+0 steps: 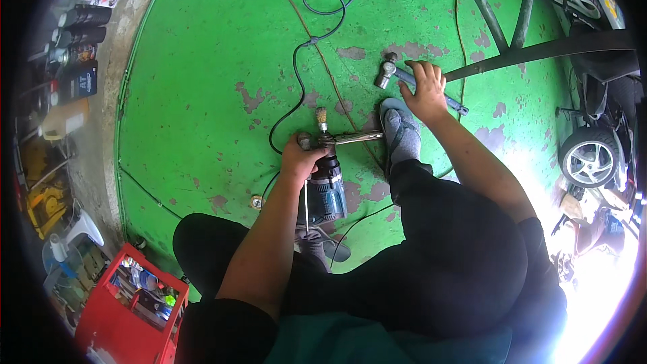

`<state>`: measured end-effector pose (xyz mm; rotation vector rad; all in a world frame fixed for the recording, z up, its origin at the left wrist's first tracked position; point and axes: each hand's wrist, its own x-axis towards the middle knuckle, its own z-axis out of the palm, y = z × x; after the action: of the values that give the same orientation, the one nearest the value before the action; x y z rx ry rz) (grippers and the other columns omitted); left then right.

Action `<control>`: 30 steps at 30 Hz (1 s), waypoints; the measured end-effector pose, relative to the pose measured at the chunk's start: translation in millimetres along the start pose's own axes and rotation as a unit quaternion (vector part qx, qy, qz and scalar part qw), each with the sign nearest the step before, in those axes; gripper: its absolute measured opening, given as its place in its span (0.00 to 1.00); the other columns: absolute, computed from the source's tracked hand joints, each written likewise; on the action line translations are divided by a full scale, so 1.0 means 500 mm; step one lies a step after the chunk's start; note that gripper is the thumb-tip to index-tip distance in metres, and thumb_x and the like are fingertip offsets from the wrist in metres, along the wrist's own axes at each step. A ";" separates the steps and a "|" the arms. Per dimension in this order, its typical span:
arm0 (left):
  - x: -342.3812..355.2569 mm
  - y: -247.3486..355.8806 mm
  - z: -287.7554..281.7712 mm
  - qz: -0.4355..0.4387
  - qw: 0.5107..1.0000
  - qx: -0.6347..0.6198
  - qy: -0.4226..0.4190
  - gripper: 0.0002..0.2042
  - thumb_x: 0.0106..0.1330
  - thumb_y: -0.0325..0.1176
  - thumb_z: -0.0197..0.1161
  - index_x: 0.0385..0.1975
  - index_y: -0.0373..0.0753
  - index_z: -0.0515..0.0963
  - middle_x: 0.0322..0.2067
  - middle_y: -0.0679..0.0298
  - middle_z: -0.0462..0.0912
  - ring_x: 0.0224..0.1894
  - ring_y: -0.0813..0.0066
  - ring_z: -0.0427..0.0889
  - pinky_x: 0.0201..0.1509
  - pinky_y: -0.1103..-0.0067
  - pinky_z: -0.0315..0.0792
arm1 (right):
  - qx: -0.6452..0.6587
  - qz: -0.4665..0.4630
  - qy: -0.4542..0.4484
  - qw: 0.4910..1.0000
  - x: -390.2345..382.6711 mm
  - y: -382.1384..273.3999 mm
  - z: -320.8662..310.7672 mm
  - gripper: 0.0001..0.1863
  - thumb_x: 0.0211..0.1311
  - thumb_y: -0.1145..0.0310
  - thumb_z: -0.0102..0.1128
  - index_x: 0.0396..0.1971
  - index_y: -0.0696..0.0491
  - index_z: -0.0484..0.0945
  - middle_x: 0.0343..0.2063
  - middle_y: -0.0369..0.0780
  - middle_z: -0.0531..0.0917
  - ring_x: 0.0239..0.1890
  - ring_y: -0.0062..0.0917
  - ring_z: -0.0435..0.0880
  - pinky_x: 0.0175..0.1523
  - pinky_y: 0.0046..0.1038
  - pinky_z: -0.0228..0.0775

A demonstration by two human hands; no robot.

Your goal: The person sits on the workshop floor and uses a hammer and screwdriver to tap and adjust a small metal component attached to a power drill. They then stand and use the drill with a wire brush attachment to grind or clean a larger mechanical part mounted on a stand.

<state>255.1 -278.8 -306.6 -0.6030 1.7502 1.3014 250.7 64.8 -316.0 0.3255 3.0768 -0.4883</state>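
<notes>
My right hand (426, 94) grips the dark handle of a ball-peen hammer (387, 71), above my right foot. My left hand (300, 158) is closed around the upper end of a teal-and-black power tool (331, 195). A fitting with a tan, textured tip (321, 116) points forward from that tool. A long silver plier-like tool (357, 136) lies crosswise at its head, reaching toward my right sandal (401, 128). The tool's lower part is between my legs, near my left foot.
Cables (299, 81) cross the green floor (202, 61). A dark metal frame (497, 61) stands at upper right, beside a scooter wheel (588, 158). Bottles (81, 37) line the left wall; a red toolbox (108, 310) sits at lower left.
</notes>
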 end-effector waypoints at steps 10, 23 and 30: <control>0.061 0.033 0.003 -0.015 0.996 -0.091 0.015 0.10 0.61 0.27 0.70 0.40 0.38 0.78 0.27 0.63 0.79 0.17 0.77 0.74 0.18 0.78 0.72 | 0.079 -0.153 -0.124 0.977 -0.016 -0.106 0.008 0.26 0.59 0.59 0.68 0.57 0.50 0.76 0.53 0.43 0.75 0.62 0.42 0.69 0.65 0.48 0.61; 0.085 0.079 -0.028 0.106 0.980 0.093 0.139 0.21 0.52 0.30 0.79 0.46 0.34 0.81 0.31 0.60 0.85 0.27 0.73 0.82 0.21 0.77 0.74 | 0.091 -0.105 -0.129 0.982 -0.024 -0.100 0.012 0.28 0.61 0.59 0.67 0.61 0.49 0.73 0.53 0.44 0.76 0.61 0.43 0.70 0.65 0.49 0.60; 0.094 0.071 -0.060 0.167 0.896 0.358 0.202 0.23 0.51 0.38 0.80 0.45 0.36 0.80 0.37 0.52 0.88 0.38 0.52 0.87 0.45 0.65 0.80 | 0.066 -0.105 -0.138 0.983 -0.020 -0.099 0.035 0.30 0.62 0.59 0.66 0.63 0.48 0.71 0.56 0.45 0.75 0.64 0.44 0.68 0.66 0.51 0.59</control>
<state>192.5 -289.9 -324.7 -0.1426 2.5726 0.6534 249.8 11.1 -317.1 -0.0658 2.8254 -0.6810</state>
